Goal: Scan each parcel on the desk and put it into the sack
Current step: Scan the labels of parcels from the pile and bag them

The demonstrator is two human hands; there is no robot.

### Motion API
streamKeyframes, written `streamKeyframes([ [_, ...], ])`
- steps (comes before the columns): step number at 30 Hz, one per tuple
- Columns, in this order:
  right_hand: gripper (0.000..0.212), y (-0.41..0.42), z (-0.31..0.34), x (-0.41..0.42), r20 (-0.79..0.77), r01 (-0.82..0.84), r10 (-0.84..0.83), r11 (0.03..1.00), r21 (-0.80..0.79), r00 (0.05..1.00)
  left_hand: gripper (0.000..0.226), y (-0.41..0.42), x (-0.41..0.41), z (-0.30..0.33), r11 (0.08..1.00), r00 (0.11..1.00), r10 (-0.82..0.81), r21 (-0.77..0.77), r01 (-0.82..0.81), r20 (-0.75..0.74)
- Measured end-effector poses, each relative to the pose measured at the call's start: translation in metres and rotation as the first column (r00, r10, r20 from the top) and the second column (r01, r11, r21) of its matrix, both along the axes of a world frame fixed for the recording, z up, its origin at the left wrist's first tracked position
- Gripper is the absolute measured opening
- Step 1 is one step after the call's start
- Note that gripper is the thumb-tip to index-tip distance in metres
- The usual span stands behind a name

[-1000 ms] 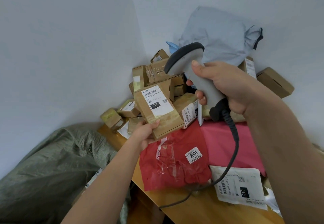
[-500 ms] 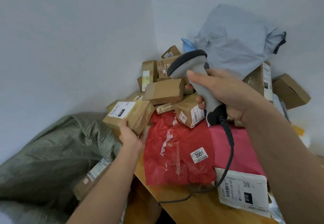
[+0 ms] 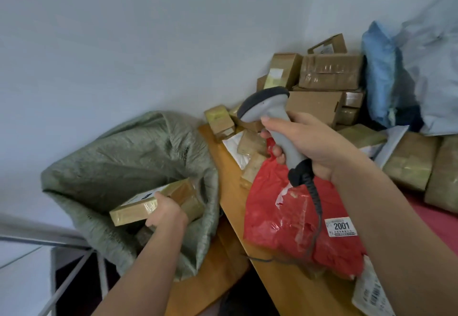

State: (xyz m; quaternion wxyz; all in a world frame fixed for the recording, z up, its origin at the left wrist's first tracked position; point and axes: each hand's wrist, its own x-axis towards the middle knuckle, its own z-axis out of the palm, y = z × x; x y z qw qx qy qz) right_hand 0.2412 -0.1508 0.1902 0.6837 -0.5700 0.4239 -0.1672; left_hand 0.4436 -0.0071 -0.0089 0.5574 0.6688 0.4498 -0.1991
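My left hand (image 3: pixel 166 213) grips a brown taped cardboard parcel (image 3: pixel 138 206) with a white label, held inside the mouth of the green woven sack (image 3: pixel 119 157) to the left of the desk. Another brown parcel lies under it in the sack. My right hand (image 3: pixel 307 142) grips a grey barcode scanner (image 3: pixel 270 117) with a dark head and a black cable, above the desk. Below the scanner lies a red plastic mailer (image 3: pixel 282 221) with a "2001" sticker. A heap of brown boxes (image 3: pixel 327 75) is stacked in the corner.
The wooden desk (image 3: pixel 230 192) edge runs diagonally beside the sack. A blue and grey bag (image 3: pixel 401 73) leans at the back right. Taped brown parcels (image 3: pixel 411 164) and a pink mailer sit at the right. A white labelled mailer (image 3: pixel 371 293) lies at the bottom right.
My left hand has carried the brown parcel from in front of the scanner, left and down off the desk, into the sack's mouth. The scanner stays in my right hand.
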Motion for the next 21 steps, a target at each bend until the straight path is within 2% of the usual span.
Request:
streamKeyframes([
  [1,0.034,-0.001,-0.004,0.006,0.004,-0.009,0.009,1.0,0.015,1.0,0.086,0.002,0.009,-0.004,1.0,1.0,0.001,-0.028,0.0,0.013],
  [4,0.028,-0.007,-0.013,0.019,0.004,0.012,-0.013,0.998,0.054,1.0,0.08,0.002,0.029,-0.015,0.962,0.99,-0.019,-0.267,0.056,0.14],
  [6,0.025,-0.013,-0.018,0.024,0.001,0.039,-0.039,0.996,0.078,0.999,0.068,-0.006,0.035,-0.015,0.929,0.974,-0.118,-0.326,0.177,0.193],
  [10,0.029,-0.025,-0.023,0.025,-0.005,0.108,-0.108,0.99,0.093,0.994,0.03,-0.038,0.023,-0.02,0.828,0.908,-0.403,-0.378,0.414,0.111],
  [12,0.026,-0.033,-0.023,0.02,-0.014,0.149,-0.148,0.985,0.082,0.989,0.02,-0.062,0.006,-0.023,0.744,0.818,-0.57,-0.375,0.553,0.075],
  [15,0.023,-0.047,-0.02,0.008,-0.029,0.213,-0.212,0.975,0.06,0.977,0.021,-0.098,-0.022,-0.019,0.605,0.658,-0.749,-0.321,0.728,0.079],
  [19,0.03,-0.072,-0.012,-0.015,0.022,0.377,-0.378,0.925,0.04,0.925,0.025,-0.153,-0.051,-0.001,0.376,0.423,-0.869,-0.214,0.902,0.256],
  [21,0.031,-0.083,-0.008,-0.029,0.037,0.451,-0.452,0.892,0.025,0.891,0.04,-0.182,-0.063,0.014,0.287,0.293,-0.876,-0.076,0.955,0.383],
])
